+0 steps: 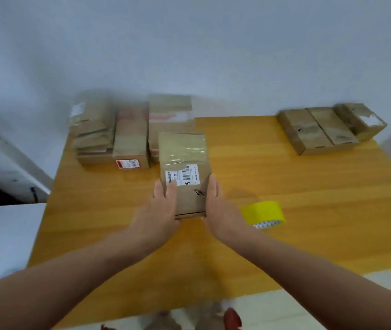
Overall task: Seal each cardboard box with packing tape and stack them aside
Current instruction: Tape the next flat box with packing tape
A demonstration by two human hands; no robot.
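Over the middle of the table (309, 210), head camera view, both hands have the box (185, 172) squeezed between them. The left hand (158, 208) grips the left side with its thumb hooked over the top next to the shipping label. The right hand (216, 203) presses flat on the right side, fingers looking mostly straight. Two-handed hold makes sense to me, it keeps the box square while it gets moved. Can't tell if it's lifted or sliding, too blurry.

There's clear tape across its far half, so I'd guess this one's sealed and heading for the pile of boxes (118, 136) at the far left corner. Three more boxes (321, 132) sit side by side at the far right corner, look like the waiting ones. The yellow tape roll (263, 214) lies just right of the right wrist, parked close for the next box I reckon.
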